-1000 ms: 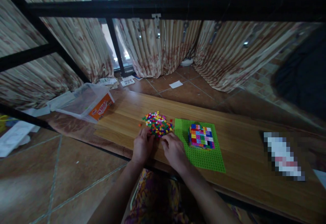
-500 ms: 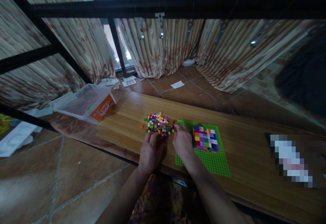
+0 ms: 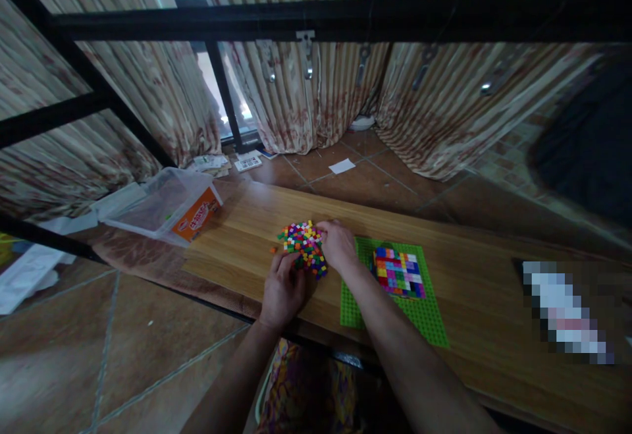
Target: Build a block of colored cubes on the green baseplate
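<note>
A heap of small coloured blocks [image 3: 300, 241] lies on a wooden board [image 3: 237, 236]. My right hand [image 3: 336, 245] reaches over the heap's right side, fingers curled down onto the blocks; what it holds is hidden. My left hand [image 3: 283, 287] rests at the heap's near edge with fingers bent against the blocks. To the right, a green baseplate [image 3: 422, 309] carries a square built of many coloured blocks [image 3: 397, 271].
A clear plastic tub with an orange label [image 3: 170, 205] lies tipped at the board's left end. A black metal frame [image 3: 316, 16] crosses above. Curtains hang behind, papers lie on the tiled floor [image 3: 74, 355], and a blurred-out object [image 3: 563, 312] sits at the right.
My right hand has moved from the heap's near right edge up and left onto the far side of the heap. My left hand has stayed at the near edge.
</note>
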Tool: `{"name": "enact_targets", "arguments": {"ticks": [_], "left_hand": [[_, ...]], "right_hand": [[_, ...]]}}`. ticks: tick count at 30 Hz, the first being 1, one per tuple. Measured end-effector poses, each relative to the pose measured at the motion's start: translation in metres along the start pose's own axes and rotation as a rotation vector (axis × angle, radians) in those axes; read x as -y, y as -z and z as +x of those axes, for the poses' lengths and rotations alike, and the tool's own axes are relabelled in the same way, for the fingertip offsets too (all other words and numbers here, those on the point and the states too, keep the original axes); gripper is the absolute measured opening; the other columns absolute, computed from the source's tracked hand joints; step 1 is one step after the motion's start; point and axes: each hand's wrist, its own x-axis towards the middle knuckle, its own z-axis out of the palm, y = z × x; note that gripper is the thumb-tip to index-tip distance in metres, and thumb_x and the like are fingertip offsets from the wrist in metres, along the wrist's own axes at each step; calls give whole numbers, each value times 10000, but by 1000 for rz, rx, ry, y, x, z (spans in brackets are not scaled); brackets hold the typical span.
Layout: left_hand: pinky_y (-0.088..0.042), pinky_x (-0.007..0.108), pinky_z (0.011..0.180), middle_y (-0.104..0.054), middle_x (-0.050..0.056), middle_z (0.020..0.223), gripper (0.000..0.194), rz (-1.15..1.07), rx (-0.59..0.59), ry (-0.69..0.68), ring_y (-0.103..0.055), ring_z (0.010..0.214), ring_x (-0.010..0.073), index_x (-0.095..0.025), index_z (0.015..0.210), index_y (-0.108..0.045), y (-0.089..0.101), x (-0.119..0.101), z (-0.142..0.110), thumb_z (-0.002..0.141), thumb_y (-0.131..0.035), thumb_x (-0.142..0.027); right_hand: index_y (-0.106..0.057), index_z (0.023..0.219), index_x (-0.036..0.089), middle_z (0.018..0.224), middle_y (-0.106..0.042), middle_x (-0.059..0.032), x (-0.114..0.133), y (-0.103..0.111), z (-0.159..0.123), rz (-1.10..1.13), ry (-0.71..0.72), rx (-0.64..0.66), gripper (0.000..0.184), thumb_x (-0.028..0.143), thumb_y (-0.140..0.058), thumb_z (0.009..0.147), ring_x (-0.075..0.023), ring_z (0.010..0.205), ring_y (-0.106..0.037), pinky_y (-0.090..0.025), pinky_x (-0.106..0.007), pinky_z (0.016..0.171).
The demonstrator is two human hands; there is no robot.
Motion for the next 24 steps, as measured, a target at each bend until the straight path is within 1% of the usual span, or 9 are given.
{"name": "enact_targets", "arguments": {"ticks": [3,7,13,15,17,20,21,23,24], "left_hand": [[-523,337,857,-591,92,1099,264,-2,2,-5,-598,992,181,-193,1104,-575,1,-2,0,845,-524,-194],[-520,318,856,-596,88,1085,255,13,-7,-26,-598,988,176,-190,1096,-585,2,-3,1,848,-522,-193],[-515,314,833,-604,90,1048,242,7,-8,-37,-600,951,175,-174,1078,-596,1,-3,1,845,-533,-203],[-508,322,834,-608,91,1045,236,-33,-19,-11,-600,943,178,-174,1062,-606,3,-3,2,839,-544,-221],[-496,331,842,-616,88,1038,230,-105,-46,57,-599,933,183,-174,1032,-621,5,-4,3,825,-569,-260],[-476,320,831,-641,75,991,272,-341,-58,265,-596,898,184,-170,1004,-637,11,-16,3,811,-594,-356],[-473,308,811,-651,67,955,295,-467,-27,351,-595,876,181,-168,994,-643,13,-23,2,810,-591,-392],[-467,282,734,-654,51,848,327,-774,131,517,-590,798,168,-155,918,-660,18,-39,-3,799,-594,-452],[-460,272,686,-639,37,781,345,-929,185,596,-574,730,153,-152,887,-661,19,-48,-6,789,-598,-477]], "right_hand": [[-718,1015,275,959,-675,-66,2,1,7,-41,43,90,314,112,-534,820,-189,860,-637,-448,-269,783],[-720,986,236,988,-673,-90,2,2,6,-95,27,157,243,146,-564,823,-203,918,-631,-441,-277,826],[-713,884,212,957,-679,-86,2,3,2,-133,-27,152,162,166,-567,831,-204,912,-623,-447,-288,808],[-711,887,212,948,-682,-80,5,7,-3,-106,-36,108,178,153,-549,843,-208,934,-614,-443,-300,832],[-710,921,216,958,-685,-68,11,13,-13,11,-45,24,203,140,-533,856,-204,962,-603,-433,-306,875],[-702,978,213,987,-685,-51,26,26,-44,362,-30,-64,217,127,-543,858,-175,941,-609,-444,-286,883],[-701,985,211,987,-685,-48,31,31,-57,494,6,-66,216,128,-544,863,-166,937,-612,-451,-279,874],[-698,985,227,972,-680,-30,39,40,-85,704,63,-75,208,141,-541,879,-154,936,-609,-457,-278,866],[-700,967,238,946,-676,-19,41,45,-97,776,77,-92,200,147,-542,884,-149,919,-608,-461,-277,853]]}}
